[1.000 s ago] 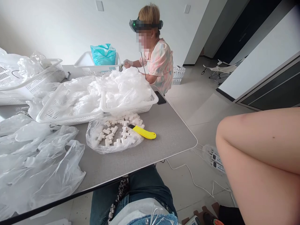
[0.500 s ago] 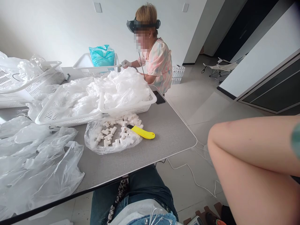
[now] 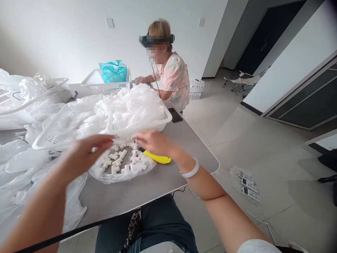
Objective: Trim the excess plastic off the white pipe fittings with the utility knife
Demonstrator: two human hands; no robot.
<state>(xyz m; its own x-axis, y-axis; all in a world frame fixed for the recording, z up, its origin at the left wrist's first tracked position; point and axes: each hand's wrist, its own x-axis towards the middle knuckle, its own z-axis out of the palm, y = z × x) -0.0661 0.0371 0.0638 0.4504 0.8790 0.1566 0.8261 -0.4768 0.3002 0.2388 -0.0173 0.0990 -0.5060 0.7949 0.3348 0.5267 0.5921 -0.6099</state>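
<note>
Both my hands reach over a clear plastic bag (image 3: pixel 105 175) spread on the grey table (image 3: pixel 147 186), holding several small white pipe fittings (image 3: pixel 118 161). My left hand (image 3: pixel 84 153) hovers above the bag's left side, fingers loosely extended and blurred. My right hand (image 3: pixel 154 142) sits above the bag's right side, fingers stretched toward the fittings, nothing in it. A yellow-handled cutter (image 3: pixel 158 159) lies just under my right hand, beside the bag.
White slatted baskets (image 3: pixel 158 124) stuffed with crumpled clear plastic stand behind the bag. Loose plastic bags (image 3: pixel 18 165) cover the table's left. A person in a headset (image 3: pixel 168 70) works at the far end near a teal bag (image 3: pixel 113 70). Power strips (image 3: pixel 246 184) lie on the floor.
My right arm, raised at the right edge before, has swung in over the table. Both hands now hover above the bag of fittings. The view has tilted slightly down.
</note>
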